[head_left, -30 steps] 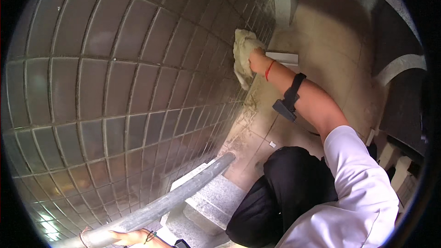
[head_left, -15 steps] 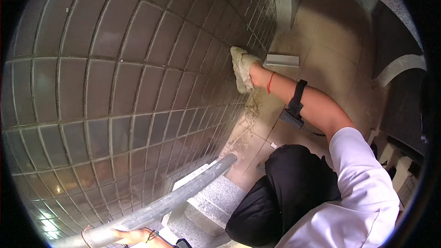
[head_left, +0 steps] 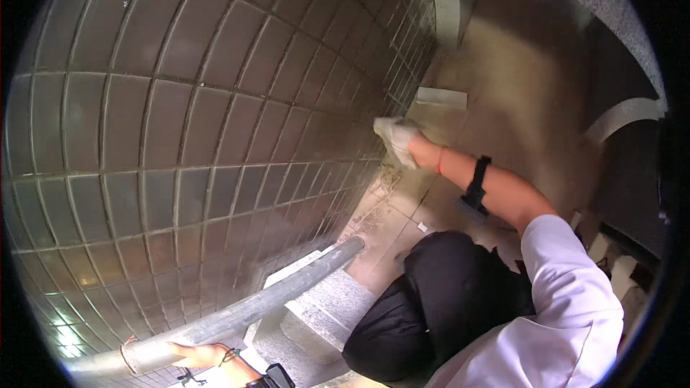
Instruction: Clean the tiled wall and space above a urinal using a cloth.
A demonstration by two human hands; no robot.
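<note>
Stretched out ahead, my right hand (head_left: 422, 151) is closed on a pale, crumpled cloth (head_left: 394, 139) that covers most of the fingers. The cloth is at the lower part of the brown tiled wall (head_left: 237, 129), slightly smeared by motion; whether it touches the tiles I cannot tell. At the lower left, my left hand (head_left: 200, 354) grips a grey metal pipe (head_left: 266, 303) that slants up from the lower left. Its thumb side shows, while the other fingers are mostly hidden.
A white flat strip (head_left: 441, 98) lies on the tan tiled floor (head_left: 496, 79) by the wall. Nearer are a small white scrap (head_left: 422, 227) and a speckled stone block (head_left: 323, 309) beneath the pipe. Curved grey stone (head_left: 625, 116) and dark panels stand at the right.
My right hand and the cloth have moved down and slightly to the right, nearer to me. My left hand remains on the pipe, a little higher in the picture.
</note>
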